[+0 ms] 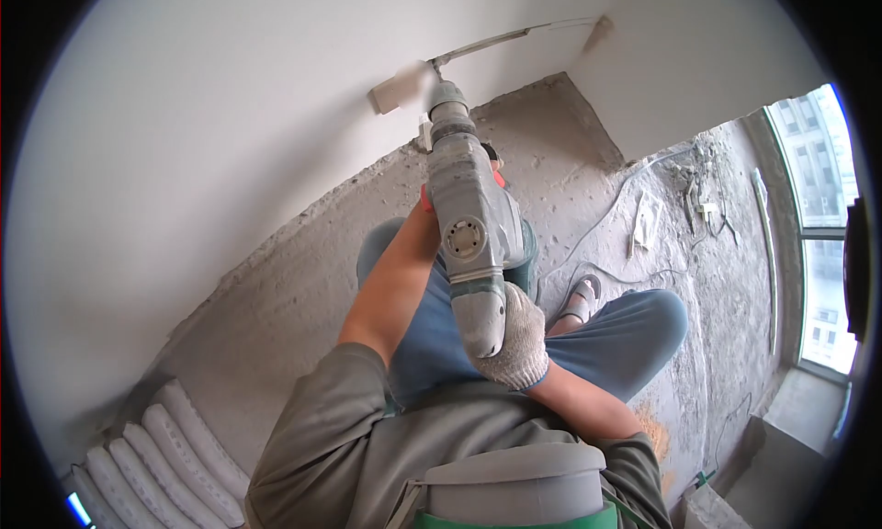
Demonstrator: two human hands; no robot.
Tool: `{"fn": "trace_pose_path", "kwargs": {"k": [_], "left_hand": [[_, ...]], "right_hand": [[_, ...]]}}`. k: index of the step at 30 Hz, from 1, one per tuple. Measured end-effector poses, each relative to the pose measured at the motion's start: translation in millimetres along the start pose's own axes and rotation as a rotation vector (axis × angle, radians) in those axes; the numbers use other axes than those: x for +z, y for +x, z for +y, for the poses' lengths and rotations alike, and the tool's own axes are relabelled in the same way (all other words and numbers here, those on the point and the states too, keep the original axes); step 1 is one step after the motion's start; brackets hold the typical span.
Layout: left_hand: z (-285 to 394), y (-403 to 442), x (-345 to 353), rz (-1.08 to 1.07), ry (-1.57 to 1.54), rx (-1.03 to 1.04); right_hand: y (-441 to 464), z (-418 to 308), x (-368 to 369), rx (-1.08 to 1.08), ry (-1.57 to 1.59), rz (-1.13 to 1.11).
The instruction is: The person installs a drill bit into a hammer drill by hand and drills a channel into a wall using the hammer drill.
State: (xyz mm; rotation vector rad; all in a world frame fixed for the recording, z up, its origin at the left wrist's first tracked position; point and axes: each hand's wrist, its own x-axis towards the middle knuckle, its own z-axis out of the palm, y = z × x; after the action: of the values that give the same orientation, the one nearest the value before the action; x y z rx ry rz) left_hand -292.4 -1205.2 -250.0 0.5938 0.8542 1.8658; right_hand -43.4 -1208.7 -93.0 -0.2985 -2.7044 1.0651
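A dusty grey rotary hammer (469, 198) points away from me, its bit (438, 68) meeting the white wall (257, 88) at the end of a narrow groove (482, 45). My right hand (514, 345), in a speckled knit glove, is closed around the rear handle. Under the front of the tool's body, my left hand (426, 198) holds it from the left side; most of its fingers are hidden, with bits of red showing at both edges. Next to the bit, a rectangular brown patch (397, 90) is exposed in the wall, blurred by dust.
Rough concrete floor (542, 152) surrounds my sandalled foot (583, 299). A grey cable (602, 218) runs across it toward a white plug socket (706, 211) at right. Full white sacks (175, 446) lie at lower left. A window (822, 216) stands at far right.
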Motion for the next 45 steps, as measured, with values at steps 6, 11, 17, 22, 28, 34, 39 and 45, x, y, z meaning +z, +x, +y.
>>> {"fn": "trace_pose_path", "kwargs": {"k": [6,11,17,22,28,34,39,45], "left_hand": [[-17,-6,-24,-0.434,-0.503,0.140],[-65,23,-72,-0.113,-0.579,-0.104],[-69,41,-86,-0.134,-0.551,-0.178],[-46,23,-42,-0.025,-0.198,-0.035],[-29,23,-25,-0.115,-0.257,-0.010],[-2,10,-21,-0.013,-0.354,-0.186],[-5,11,-25,0.004,-0.300,-0.178],[-1,5,-25,0.023,-0.281,-0.160]], "right_hand": [[-17,10,-2,0.186,0.111,-0.004],[-16,15,3,0.160,0.078,0.041],[1,22,15,0.220,0.224,0.032],[-9,17,10,0.072,0.088,0.068],[-15,30,4,0.083,0.094,-0.030],[-3,30,24,0.007,0.113,0.021],[3,19,36,-0.089,0.019,0.036],[15,9,49,-0.084,0.046,0.063]]}}
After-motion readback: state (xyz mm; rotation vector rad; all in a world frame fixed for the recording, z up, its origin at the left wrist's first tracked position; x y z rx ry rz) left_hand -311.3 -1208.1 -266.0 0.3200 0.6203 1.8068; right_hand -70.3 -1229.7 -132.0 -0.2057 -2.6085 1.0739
